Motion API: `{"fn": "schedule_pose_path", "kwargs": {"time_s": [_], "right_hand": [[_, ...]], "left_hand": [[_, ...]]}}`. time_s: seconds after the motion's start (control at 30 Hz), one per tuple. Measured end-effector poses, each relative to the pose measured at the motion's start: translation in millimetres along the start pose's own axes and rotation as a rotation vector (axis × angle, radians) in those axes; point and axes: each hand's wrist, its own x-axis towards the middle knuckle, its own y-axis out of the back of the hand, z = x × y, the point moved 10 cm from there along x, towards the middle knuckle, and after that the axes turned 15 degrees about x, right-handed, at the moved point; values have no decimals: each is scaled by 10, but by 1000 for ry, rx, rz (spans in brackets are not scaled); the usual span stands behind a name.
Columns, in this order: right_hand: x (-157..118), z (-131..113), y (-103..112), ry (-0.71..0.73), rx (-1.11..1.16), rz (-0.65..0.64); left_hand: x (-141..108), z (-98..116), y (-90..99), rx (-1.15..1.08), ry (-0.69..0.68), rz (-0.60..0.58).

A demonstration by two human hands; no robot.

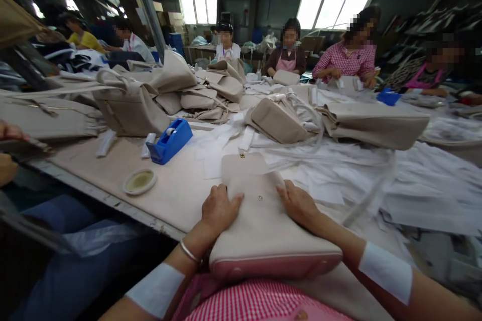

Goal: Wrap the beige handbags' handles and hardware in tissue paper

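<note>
A cream handbag lies in front of me with its base against my body. Its flap is folded out away from me, showing a small metal clasp, and a snap sits on the bag's front. My left hand grips the left edge of the handbag, thumb on top and fingers curled at the side. On the opposite edge, my right hand holds the bag the same way, its thumb near the opening. The undersides of both hands are hidden.
A blue tape dispenser and a round shallow dish are to the left. Beige bags are heaped across the table, with white paper sheets at right. Co-workers sit beyond; another person's hand is at far left.
</note>
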Motion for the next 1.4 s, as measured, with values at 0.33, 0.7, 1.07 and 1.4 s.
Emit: {"fn": "schedule_pose_path", "kwargs": {"time_s": [0.33,0.7,1.07,1.4], "right_hand": [[-29,50,-26,-37,72,-57],[-56,96,-30,-32,157,-29],[21,386,23,-185,442,51],[87,448,-211,-372,694,-209]], "left_hand": [[248,-121,-79,-398,16,-110],[152,-148,-4,-300,55,76],[104,-230,-161,-422,132,20],[141,-232,-406,-774,179,-259]]}}
